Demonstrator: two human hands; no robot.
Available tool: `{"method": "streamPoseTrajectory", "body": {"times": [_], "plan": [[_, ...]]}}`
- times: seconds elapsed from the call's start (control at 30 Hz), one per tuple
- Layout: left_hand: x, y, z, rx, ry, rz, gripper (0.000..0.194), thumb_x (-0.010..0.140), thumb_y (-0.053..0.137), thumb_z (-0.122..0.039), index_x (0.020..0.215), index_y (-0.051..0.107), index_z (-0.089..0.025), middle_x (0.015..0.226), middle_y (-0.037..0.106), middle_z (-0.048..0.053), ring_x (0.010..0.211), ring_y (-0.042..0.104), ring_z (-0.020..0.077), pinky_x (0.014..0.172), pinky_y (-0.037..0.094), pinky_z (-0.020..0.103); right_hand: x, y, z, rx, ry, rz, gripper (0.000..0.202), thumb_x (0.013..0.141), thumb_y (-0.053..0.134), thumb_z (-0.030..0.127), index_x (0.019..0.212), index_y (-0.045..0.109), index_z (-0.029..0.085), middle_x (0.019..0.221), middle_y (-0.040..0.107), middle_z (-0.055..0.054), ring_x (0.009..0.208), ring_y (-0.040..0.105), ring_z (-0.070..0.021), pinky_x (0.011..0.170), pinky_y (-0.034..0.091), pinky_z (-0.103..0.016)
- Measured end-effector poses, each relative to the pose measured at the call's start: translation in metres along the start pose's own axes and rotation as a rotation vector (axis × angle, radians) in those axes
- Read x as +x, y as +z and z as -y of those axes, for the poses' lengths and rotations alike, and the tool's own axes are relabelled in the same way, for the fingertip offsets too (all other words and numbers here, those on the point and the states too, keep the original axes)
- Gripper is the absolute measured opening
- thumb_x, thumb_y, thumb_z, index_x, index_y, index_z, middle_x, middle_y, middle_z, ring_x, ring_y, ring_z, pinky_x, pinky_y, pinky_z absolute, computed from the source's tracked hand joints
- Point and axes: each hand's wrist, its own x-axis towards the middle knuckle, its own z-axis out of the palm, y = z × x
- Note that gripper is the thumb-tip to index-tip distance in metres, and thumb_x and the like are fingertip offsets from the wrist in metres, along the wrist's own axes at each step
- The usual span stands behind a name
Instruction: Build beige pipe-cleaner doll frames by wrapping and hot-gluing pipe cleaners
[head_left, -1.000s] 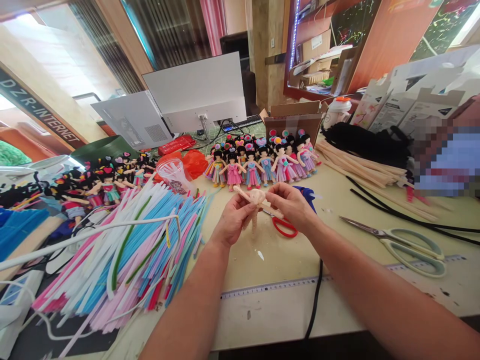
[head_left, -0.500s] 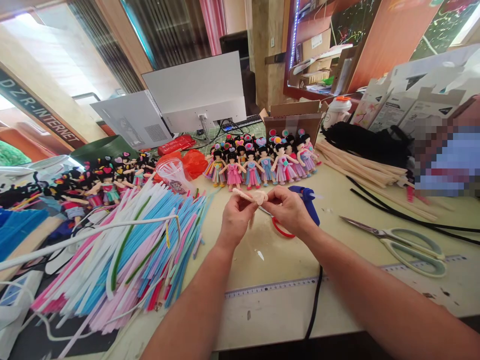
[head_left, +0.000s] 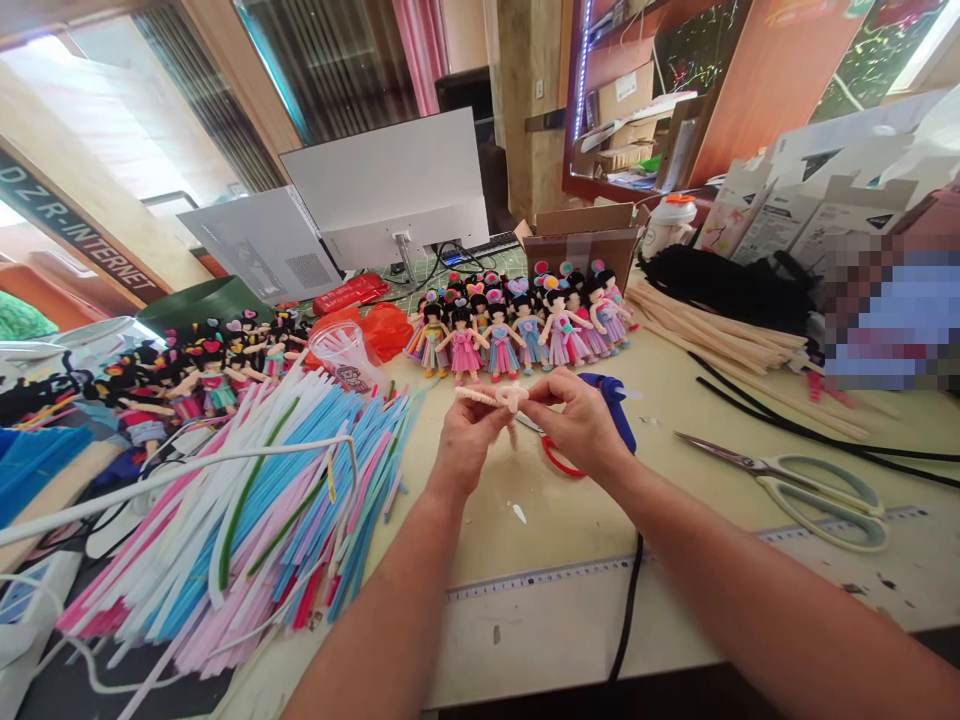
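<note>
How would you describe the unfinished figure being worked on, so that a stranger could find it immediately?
Start at the white monitor, then come forward past the row of dressed dolls. Between the left hand and right hand is a cream pipe-cleaner figure. Unlike the dolls, it is bare: no hair, no dress.

Both forearms are extended forward; the left hand (head_left: pixel 466 440) and right hand (head_left: pixel 581 425) are closed in fingertip pinches, nearly touching.

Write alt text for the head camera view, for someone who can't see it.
Left hand and right hand hold a beige pipe-cleaner figure above a worktable, with finished dolls behind and coloured pipe cleaners to the left.
</note>
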Motion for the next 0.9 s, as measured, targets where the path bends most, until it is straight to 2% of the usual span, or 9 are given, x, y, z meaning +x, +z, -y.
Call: {"method": "streamPoseTrajectory", "body": {"times": [0.13,0.3,0.43,0.6,0.7,0.77,0.9], "plan": [[0.002,-0.005,-0.002,-0.058,-0.041,0.017,0.039,0.055,0.09,-0.028,0.079,0.06,-0.018,0.076,0.066,-0.002,0.071,0.057,0.0112,0.067,0.042,0.025,0.001,-0.006,0.007,0.006,-0.064,0.067,0.018,0.079,0.067,0.032,0.064,0.066,0.022,0.068,0.061,-0.002,0.068,0.054,-0.0162,0.067,0.043,-0.031],[0.001,-0.008,-0.007,-0.069,-0.12,0.117,0.04,0.057,0.09,-0.03,0.081,0.061,-0.017,0.081,0.068,0.001,0.073,0.058,0.0128,0.067,0.043,0.026,0.008,-0.012,0.002,0.349,0.139,0.15,0.015,0.074,0.071,0.033,0.08,0.071,0.019,0.074,0.068,-0.001,0.068,0.061,-0.0138,0.064,0.049,-0.028],[-0.002,-0.007,-0.008,-0.098,-0.158,0.191,0.037,0.06,0.089,-0.028,0.084,0.063,-0.018,0.083,0.068,0.0,0.075,0.059,0.0124,0.071,0.044,0.026,0.01,-0.013,0.0,0.526,0.182,0.26,0.026,0.066,0.081,0.04,0.079,0.073,0.019,0.074,0.069,-0.001,0.066,0.064,-0.0143,0.064,0.054,-0.029],[-0.005,-0.01,-0.008,-0.086,-0.217,0.298,0.039,0.068,0.083,-0.025,0.103,0.067,-0.018,0.091,0.068,0.002,0.081,0.062,0.0146,0.082,0.047,0.031,0.01,-0.014,0.003,0.547,0.151,0.293,0.029,0.064,0.085,0.042,0.069,0.07,0.017,0.071,0.061,0.001,0.06,0.062,-0.0114,0.058,0.053,-0.026],[-0.005,-0.011,-0.01,-0.095,-0.258,0.369,0.047,0.071,0.08,-0.024,0.116,0.066,-0.02,0.096,0.069,0.004,0.081,0.064,0.0158,0.087,0.047,0.034,0.011,-0.016,0.001,0.579,0.179,0.386,0.032,0.068,0.083,0.043,0.067,0.065,0.016,0.066,0.062,0.001,0.057,0.06,-0.0107,0.055,0.052,-0.025],[-0.005,-0.013,-0.01,-0.103,-0.282,0.415,0.051,0.072,0.079,-0.023,0.121,0.066,-0.02,0.093,0.069,0.004,0.079,0.064,0.016,0.086,0.047,0.034,0.011,-0.017,0.0,0.587,0.173,0.433,0.032,0.071,0.081,0.043,0.067,0.063,0.016,0.065,0.064,0.001,0.056,0.059,-0.0101,0.054,0.051,-0.024],[-0.006,-0.015,-0.012,-0.116,-0.309,0.473,0.052,0.073,0.077,-0.024,0.124,0.065,-0.02,0.083,0.066,0.003,0.076,0.062,0.0159,0.082,0.047,0.032,0.01,-0.016,0.001,0.577,0.082,0.429,0.028,0.076,0.078,0.039,0.066,0.064,0.016,0.076,0.068,-0.001,0.06,0.06,-0.0091,0.054,0.05,-0.022]]}}
